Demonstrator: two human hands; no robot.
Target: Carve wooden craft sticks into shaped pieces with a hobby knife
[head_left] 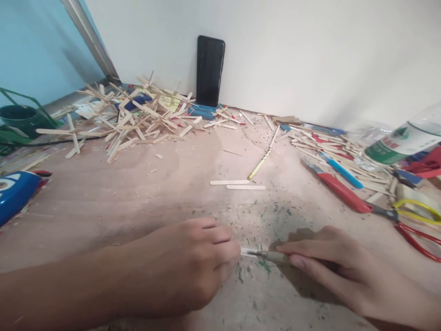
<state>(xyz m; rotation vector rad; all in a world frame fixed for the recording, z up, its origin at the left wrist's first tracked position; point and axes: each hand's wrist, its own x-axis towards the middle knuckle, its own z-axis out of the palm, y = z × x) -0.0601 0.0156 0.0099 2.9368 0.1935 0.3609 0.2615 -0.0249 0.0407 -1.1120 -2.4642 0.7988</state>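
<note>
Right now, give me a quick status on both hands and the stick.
Left hand pinning a small stick to the board. Right hand holding a craft knife, blade at the stick. Nothing between them.

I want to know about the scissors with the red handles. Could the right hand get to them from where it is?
Probably yes. The scissors lie in the open on the board, off to the side of the right hand, and nothing stands between them. But its fingers are holding a small knife, so that would likely need putting down first.
</note>
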